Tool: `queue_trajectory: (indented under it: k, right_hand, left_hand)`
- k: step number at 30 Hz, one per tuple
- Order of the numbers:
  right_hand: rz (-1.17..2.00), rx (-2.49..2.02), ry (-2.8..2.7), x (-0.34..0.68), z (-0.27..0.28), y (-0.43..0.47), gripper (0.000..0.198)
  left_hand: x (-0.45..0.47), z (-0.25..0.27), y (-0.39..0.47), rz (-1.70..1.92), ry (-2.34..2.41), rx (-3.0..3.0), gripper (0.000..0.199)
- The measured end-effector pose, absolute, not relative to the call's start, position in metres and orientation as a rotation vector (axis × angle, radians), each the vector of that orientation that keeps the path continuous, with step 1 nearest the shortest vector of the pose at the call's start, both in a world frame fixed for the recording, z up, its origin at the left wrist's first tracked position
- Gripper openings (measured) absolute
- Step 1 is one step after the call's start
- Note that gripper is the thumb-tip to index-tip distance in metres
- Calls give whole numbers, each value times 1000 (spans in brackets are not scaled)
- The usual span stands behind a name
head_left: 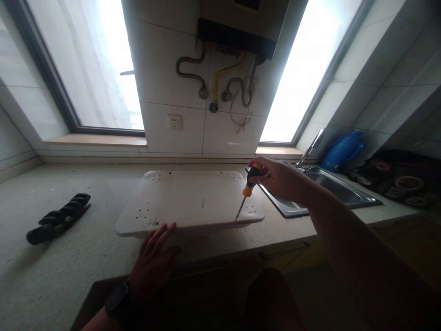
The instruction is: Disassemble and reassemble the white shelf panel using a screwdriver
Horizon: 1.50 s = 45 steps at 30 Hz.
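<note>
In the head view a white rectangular board (pixel 186 197) with rounded corners and groups of small holes lies on the counter. My right hand (pixel 272 174) grips a screwdriver (pixel 254 177) by its yellow and black handle. The shaft slants down, and its tip meets the board near the front edge, towards the right corner; whether a screw sits there is too small to tell. My left hand (pixel 156 250), a dark watch on its wrist, rests its outstretched fingers on the board's front edge at the left, next to a dark mark.
A black ridged object (pixel 60 218) lies on the counter (pixel 86 266) at the left. On the right are a steel sink (pixel 285 207) with a tap (pixel 310 147), a blue jug (pixel 342 151) and a dark patterned bag (pixel 396 177). Pipes (pixel 220 76) hang below a heater (pixel 241 27).
</note>
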State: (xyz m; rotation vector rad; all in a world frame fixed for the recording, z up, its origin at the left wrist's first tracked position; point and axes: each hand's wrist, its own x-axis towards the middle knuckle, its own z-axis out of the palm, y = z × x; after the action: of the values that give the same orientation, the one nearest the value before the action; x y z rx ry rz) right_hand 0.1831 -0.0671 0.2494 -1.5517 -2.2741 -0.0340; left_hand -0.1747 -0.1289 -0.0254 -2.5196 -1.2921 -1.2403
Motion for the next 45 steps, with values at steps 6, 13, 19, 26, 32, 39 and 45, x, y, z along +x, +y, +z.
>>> queue_trajectory:
  k: [6,13,19,26,32,39,45]
  right_hand:
    - [-156,-1562,-2292,178,254,-74,41]
    - [342,-1321,-2355,182,256,-70,44]
    - [-192,-1548,-2242,176,248,-68,33]
    - [-101,-1476,-2258,184,247,-67,45]
    - [258,-1232,-2477,194,260,-70,56]
    - [-181,-1439,-2378,187,256,-64,31]
    - [-161,-1477,-2281,188,248,-63,43]
  left_hand:
    - [-175,-25,-128,-1237,-1278,-2509,12]
    - [-175,-25,-129,-1236,-1295,-2515,12]
    - [-175,-27,-128,-1229,-1287,-2533,13]
    - [-175,-27,-129,-1229,-1299,-2516,13]
    - [-175,-28,-127,-1247,-1300,-2512,13]
    - [-175,-26,-128,-1249,-1296,-2538,14]
    - [-176,-29,-127,-1249,-1299,-2536,12]
